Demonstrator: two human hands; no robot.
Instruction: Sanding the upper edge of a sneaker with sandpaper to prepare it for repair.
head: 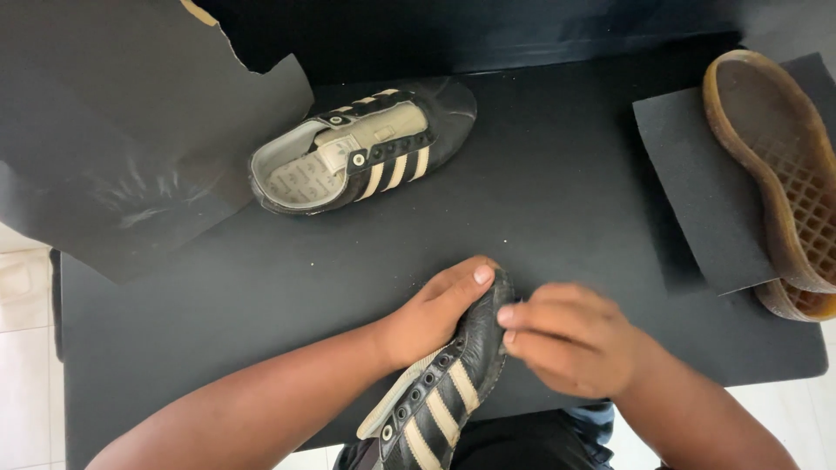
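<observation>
Both hands, left [431, 313] and right [570, 339], are pinching a shoe [444, 392] over the black desk [557, 174]; its heel is getting cut off below.

Shoe-repair workbench: loose sole [779, 165], sandpaper [705, 191]

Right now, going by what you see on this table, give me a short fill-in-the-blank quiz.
1. Both hands, left hand and right hand, hold a black ____ with cream stripes.
2. The second striped upper lies with no ____ threaded in it.
3. The tan rubber soles rest at the table's ____ edge.

Missing words: shoe upper; laces; right
</observation>
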